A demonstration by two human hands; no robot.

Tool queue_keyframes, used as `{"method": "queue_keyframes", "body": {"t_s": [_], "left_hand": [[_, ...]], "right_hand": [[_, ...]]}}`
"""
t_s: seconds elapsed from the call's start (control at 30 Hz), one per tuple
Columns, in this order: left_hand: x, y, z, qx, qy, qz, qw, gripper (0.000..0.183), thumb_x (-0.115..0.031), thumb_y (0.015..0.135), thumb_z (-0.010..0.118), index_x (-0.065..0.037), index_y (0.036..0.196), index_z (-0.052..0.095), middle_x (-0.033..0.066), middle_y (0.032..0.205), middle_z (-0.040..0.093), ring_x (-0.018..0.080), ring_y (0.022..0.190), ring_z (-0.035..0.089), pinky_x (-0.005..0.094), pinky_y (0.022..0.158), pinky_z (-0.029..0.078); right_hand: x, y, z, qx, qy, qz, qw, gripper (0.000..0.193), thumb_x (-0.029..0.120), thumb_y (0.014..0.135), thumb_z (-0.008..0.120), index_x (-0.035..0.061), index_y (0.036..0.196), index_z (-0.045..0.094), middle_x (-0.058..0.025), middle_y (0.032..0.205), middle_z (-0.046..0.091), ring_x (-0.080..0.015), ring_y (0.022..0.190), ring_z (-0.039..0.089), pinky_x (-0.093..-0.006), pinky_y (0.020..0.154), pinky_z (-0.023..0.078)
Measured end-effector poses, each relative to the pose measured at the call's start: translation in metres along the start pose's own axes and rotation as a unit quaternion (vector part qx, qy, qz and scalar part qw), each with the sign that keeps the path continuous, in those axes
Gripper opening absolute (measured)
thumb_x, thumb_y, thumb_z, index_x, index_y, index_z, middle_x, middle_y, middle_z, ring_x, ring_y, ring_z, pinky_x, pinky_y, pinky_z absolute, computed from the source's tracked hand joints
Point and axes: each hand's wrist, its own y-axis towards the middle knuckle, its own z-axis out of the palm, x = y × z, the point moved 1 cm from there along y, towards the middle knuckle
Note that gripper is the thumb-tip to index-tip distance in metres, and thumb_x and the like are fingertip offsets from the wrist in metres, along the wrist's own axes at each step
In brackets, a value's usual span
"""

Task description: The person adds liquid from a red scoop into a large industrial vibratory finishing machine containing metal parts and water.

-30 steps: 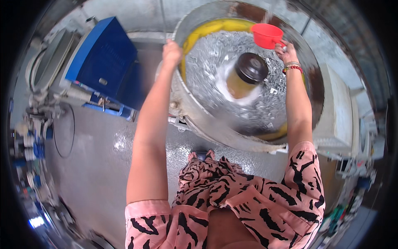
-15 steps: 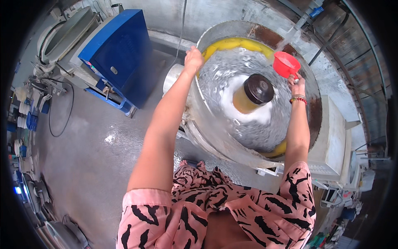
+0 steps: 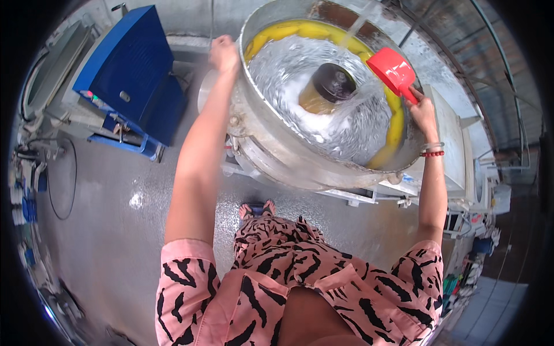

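Note:
My right hand (image 3: 423, 112) grips the handle of a red plastic dipper (image 3: 391, 68) over the right side of a large round tub (image 3: 277, 135). The dipper is tilted, and water streams from it toward the middle. Inside the tub's yellow lining (image 3: 397, 124), a silvery mass (image 3: 277, 69) of small pieces swirls, blurred, with white foam round the middle. A central post with a dark cap (image 3: 334, 82) stands there. My left hand (image 3: 224, 55) is closed just outside the tub's left rim, near a hanging cord (image 3: 212, 20); what its fingers hold, if anything, is hidden.
A blue machine cabinet (image 3: 124, 75) stands to the left on the wet grey floor (image 3: 115, 230), with a black cable (image 3: 75, 179) looped nearby. A pipe (image 3: 360, 23) slants down over the tub's far side. A pale metal box (image 3: 447, 132) adjoins the tub's right.
The dipper has tipped over and now pours water. My left hand has moved from the tub's rim to just outside it. The view has shifted, so the tub sits higher in the picture.

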Motion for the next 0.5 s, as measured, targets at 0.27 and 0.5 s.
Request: {"method": "queue_keyframes", "body": {"t_s": [0.27,0.5], "left_hand": [[0.199,-0.079,-0.163,-0.158,-0.207,-0.102,0.960,0.035,-0.021,0.085,0.045,0.003,0.111,0.048,0.0120,0.105,0.053,0.0184,0.098,0.048,0.0286,0.086,0.036],[0.378,-0.223,-0.250,-0.074,-0.167,-0.403,0.897,0.052,-0.039,0.084,0.043,-0.006,0.122,0.027,0.0134,0.131,0.028,0.0307,0.116,0.032,0.0578,0.083,0.032]], "right_hand": [[-0.019,-0.105,0.003,-0.094,-0.141,0.037,0.985,0.040,0.011,0.071,0.054,0.0035,0.110,0.050,-0.0243,0.083,0.057,-0.0354,0.074,0.059,-0.0404,0.064,0.045],[-0.015,-0.118,0.032,-0.165,0.365,0.223,0.889,0.027,0.026,0.079,0.055,0.0032,0.094,0.057,0.0060,0.055,0.043,-0.0019,0.042,0.035,-0.0190,0.036,0.025]]}}
